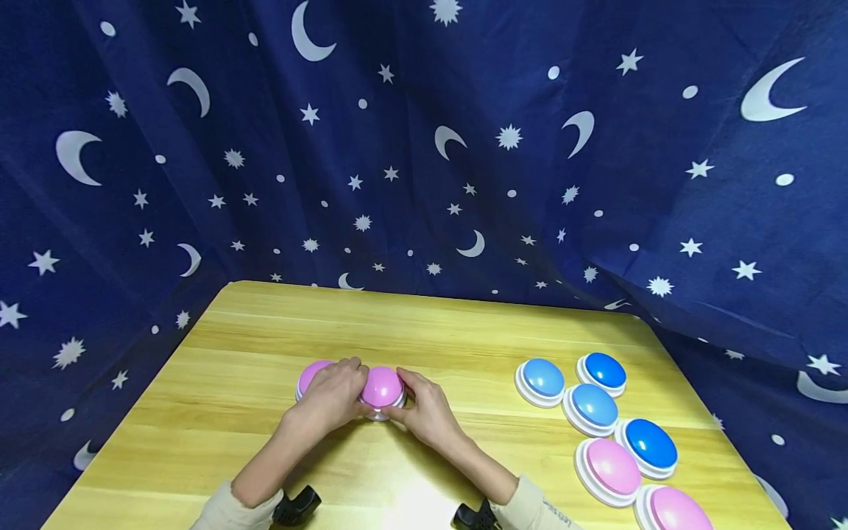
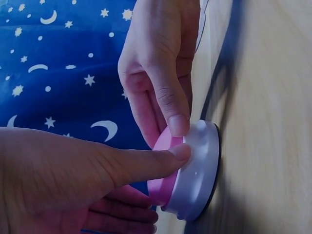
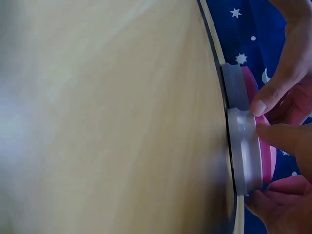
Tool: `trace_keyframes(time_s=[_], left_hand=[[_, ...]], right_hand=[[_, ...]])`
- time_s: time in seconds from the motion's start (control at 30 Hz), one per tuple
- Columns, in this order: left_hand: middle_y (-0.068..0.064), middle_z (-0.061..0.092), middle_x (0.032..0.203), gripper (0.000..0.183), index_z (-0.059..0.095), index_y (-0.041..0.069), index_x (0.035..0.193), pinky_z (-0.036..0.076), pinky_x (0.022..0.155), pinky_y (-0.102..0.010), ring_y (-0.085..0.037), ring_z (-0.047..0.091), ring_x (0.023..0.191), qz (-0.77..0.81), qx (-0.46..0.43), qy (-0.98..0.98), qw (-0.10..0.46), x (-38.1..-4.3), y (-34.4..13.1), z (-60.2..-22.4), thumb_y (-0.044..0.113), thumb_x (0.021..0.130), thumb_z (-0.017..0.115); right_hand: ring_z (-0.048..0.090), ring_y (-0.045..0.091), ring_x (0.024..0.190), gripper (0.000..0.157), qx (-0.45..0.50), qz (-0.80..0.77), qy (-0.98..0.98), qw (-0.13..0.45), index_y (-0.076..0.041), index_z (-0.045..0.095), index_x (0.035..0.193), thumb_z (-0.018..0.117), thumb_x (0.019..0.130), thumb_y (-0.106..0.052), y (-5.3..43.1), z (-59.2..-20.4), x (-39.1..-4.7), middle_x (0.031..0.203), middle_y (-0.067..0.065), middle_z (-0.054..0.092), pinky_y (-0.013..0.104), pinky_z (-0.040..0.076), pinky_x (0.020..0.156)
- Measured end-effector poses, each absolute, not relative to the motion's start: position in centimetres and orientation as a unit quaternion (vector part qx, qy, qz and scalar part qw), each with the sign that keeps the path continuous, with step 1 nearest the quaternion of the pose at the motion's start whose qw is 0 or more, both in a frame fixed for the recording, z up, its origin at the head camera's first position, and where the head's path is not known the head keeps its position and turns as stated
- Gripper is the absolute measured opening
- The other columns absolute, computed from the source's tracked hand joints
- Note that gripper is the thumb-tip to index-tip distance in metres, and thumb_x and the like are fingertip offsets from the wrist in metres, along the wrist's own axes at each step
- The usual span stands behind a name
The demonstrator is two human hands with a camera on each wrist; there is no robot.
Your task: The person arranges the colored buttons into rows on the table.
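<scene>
Two-handed pinch

On the table (image 1: 165, 442), one pink button (image 1: 310, 376) peeks past the left hand (image 1: 333, 391), whose thumb and fingers pinch a second pink button (image 1: 382, 387) just beside; the right hand (image 1: 429, 410) pinches its other side. Well rightward lie six blue and pink buttons (image 1: 594, 405).

Your left forearm (image 1: 273, 460) and right forearm (image 1: 482, 467) angle inward from the head view's bottom edge; near lower centre, your left hand (image 1: 336, 391) and right hand (image 1: 429, 410) grip, fingers (image 2: 122, 210) curved, thumb tips (image 2: 180, 152) close together.
</scene>
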State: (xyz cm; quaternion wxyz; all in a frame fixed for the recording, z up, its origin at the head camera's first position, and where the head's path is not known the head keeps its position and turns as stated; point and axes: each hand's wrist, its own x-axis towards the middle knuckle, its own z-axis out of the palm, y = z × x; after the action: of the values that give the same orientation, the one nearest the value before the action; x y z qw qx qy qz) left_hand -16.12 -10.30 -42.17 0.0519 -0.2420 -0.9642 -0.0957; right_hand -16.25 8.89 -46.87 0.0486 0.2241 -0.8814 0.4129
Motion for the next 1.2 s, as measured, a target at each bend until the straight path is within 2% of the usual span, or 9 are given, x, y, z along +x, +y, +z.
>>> trace_keyframes(time_s=[0.3, 0.5, 0.63, 0.87, 1.0, 1.2], left_hand=[[-0.002, 0.054, 0.081, 0.045, 0.065, 0.003, 0.093, 0.052, 0.065, -0.037, -0.018, 0.055, 0.074, -0.108, -0.258, -0.957, 0.077, -16.2, -9.5, -42.0, 0.035, 0.072, 0.088], [0.0, 0.053, 0.083, 0.049, 0.065, 0.003, 0.096, 0.052, 0.066, -0.035, -0.017, 0.055, 0.076, -0.102, -0.28, -0.95, 0.097, -16.7, -8.0, -42.1, 0.042, 0.074, 0.086], [-0.003, 0.057, 0.088, 0.057, 0.066, 0.001, 0.103, 0.054, 0.071, -0.036, -0.019, 0.058, 0.081, -0.093, -0.296, -0.945, 0.105, -17.1, -6.8, -42.2, 0.047, 0.075, 0.084], [-0.004, 0.059, 0.093, 0.064, 0.065, 0.0, 0.113, 0.054, 0.072, -0.032, -0.018, 0.059, 0.082, -0.101, -0.319, -0.938, 0.09, -18.1, -3.5, -42.1, 0.051, 0.077, 0.081], [-0.006, 0.062, 0.105, 0.069, 0.064, 0.001, 0.12, 0.055, 0.079, -0.032, -0.02, 0.062, 0.092, -0.105, -0.327, -0.936, 0.075, -18.7, -1.2, -42.6, 0.055, 0.079, 0.077], [-0.006, 0.063, 0.109, 0.069, 0.065, 0.002, 0.121, 0.055, 0.078, -0.03, -0.019, 0.062, 0.095, -0.131, -0.336, -0.93, 0.064, -19.4, 1.8, -42.6, 0.056, 0.078, 0.078]], right_hand=[[0.063, 0.036, 0.111, 0.069, 0.21, 0.409, -0.885, 0.067, 0.009, 0.056, 0.131, 0.086, 0.078, -0.022, 10.5, -46.6, -16.1, 0.126, 0.024, 0.062, 0.044, 0.052, 0.093], [0.062, 0.039, 0.112, 0.069, 0.176, 0.425, -0.885, 0.068, 0.008, 0.055, 0.133, 0.086, 0.078, -0.021, 12.5, -46.0, -15.9, 0.129, 0.025, 0.059, 0.045, 0.05, 0.094], [0.061, 0.042, 0.112, 0.07, 0.144, 0.424, -0.891, 0.075, 0.006, 0.056, 0.134, 0.086, 0.078, -0.022, 14.4, -45.5, -15.7, 0.132, 0.024, 0.058, 0.048, 0.05, 0.093], [0.059, 0.043, 0.114, 0.072, 0.09, 0.407, -0.904, 0.094, 0.002, 0.053, 0.138, 0.085, 0.079, -0.021, 18.2, -44.8, -15.2, 0.138, 0.022, 0.054, 0.052, 0.049, 0.095], [0.059, 0.045, 0.114, 0.073, 0.07, 0.392, -0.912, 0.103, 0.003, 0.052, 0.139, 0.085, 0.08, -0.024, 20.2, -44.4, -14.8, 0.139, 0.025, 0.052, 0.054, 0.047, 0.096], [0.055, 0.046, 0.119, 0.075, 0.057, 0.376, -0.917, 0.124, 0.006, 0.048, 0.141, 0.083, 0.082, -0.023, 22.9, -43.6, -14.3, 0.139, 0.028, 0.05, 0.055, 0.044, 0.1]])
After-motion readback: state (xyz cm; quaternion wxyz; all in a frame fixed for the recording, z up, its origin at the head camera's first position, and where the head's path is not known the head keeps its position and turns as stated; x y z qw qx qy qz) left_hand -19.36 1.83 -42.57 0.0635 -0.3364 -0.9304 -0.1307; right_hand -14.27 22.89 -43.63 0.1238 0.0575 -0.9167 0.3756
